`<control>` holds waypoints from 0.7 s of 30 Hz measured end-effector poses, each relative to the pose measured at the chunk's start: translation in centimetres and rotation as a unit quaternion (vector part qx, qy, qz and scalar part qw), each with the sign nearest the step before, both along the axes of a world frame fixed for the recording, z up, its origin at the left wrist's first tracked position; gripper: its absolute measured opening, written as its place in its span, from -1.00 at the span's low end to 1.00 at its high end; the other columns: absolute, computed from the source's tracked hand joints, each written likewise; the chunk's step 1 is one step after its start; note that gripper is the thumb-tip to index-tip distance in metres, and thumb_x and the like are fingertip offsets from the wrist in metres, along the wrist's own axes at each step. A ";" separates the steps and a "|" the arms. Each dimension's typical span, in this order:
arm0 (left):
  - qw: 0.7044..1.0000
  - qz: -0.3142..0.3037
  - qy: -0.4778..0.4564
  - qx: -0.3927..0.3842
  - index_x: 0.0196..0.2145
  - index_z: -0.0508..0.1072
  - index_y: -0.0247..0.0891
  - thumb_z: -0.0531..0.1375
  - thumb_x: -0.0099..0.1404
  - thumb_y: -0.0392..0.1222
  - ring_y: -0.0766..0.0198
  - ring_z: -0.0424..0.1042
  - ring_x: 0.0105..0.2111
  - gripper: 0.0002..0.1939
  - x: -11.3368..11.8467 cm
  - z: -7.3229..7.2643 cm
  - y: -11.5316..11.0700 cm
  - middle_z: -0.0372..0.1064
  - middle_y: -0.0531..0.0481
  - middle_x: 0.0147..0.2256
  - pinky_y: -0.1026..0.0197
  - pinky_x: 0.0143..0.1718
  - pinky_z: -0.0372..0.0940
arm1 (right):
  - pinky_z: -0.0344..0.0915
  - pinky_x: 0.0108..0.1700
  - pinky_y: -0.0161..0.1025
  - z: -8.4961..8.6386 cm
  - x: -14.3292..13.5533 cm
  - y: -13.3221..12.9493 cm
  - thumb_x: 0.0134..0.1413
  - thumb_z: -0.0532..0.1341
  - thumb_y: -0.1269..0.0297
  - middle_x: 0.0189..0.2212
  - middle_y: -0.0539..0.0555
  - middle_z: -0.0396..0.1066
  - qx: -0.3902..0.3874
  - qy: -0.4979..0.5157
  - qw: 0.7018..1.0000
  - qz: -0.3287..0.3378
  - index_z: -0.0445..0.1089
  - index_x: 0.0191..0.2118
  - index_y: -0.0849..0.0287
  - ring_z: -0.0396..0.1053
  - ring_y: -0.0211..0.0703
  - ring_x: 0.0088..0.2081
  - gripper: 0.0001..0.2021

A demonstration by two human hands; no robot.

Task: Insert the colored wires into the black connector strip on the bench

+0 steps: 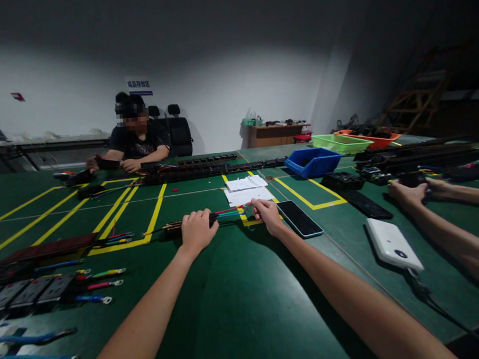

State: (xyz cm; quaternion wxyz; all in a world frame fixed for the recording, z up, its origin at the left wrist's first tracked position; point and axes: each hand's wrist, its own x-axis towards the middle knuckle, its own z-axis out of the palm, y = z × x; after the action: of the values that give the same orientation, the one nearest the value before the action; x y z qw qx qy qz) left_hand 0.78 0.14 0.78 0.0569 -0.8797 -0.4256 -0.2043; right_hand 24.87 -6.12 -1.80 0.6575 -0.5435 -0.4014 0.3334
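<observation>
In the head view, my left hand [197, 231] is wrapped over a dark, long part with a bundle of coloured wires [225, 214] coming out of its right side. Red, blue and green wires run from there toward my right hand [266, 213]. Its thumb and fingertips are pinched together at the wire ends; the exact tip they hold is too small to make out. Just beyond the wires lie white paper sheets [246, 190]. A phone [299, 218] with a dark screen rests beside my right wrist.
Terminal-ended cables and black modules [44, 289] lie at the left. A blue bin [313, 162], green tray [342, 144] and white power bank [394, 243] stand to the right. A co-worker's hands [410, 191] work at the right edge; another person [138, 135] sits across the table.
</observation>
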 end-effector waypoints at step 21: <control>0.999 -0.016 -0.025 -0.013 -0.10 0.47 -0.25 0.00 0.43 0.05 0.05 0.47 -0.17 -0.62 -0.2 -0.4 0.4 0.53 -0.16 -0.18 -0.01 -0.09 0.27 | 0.12 -0.61 -0.34 -2.0 0.8 1.2 0.07 0.20 0.02 -0.60 0.01 0.36 -0.062 -0.187 0.980 -0.023 0.53 -0.41 0.25 0.23 -0.27 -0.62 -0.64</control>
State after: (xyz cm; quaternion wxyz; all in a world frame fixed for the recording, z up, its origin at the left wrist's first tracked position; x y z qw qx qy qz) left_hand 0.61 0.50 0.38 0.0315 -0.8817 -0.4153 -0.2218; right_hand 25.66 -4.91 -3.85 0.5434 -0.6447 -0.4837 0.2348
